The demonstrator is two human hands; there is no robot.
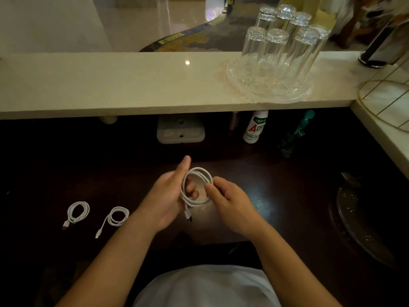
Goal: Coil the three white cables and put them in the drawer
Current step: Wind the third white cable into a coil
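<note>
Up over the middle of the dark table [66,162], near its front edge: held cable [207,177], white, wound into a ring, plug hanging down below. Left hand [168,196] with fingers curled through the ring, thumb sticking straight up. Right hand [230,202] pinching the ring's right side with thumb and finger. Flat near the table's left front: left cable [78,211] and next cable [118,216], both coiled, side by side, not touching. By the back edge, under the pale shelf [110,85]: a white bottle [254,127]. On the shelf's right end: a clear tray [309,91] of upside-down glasses [276,47].
</note>
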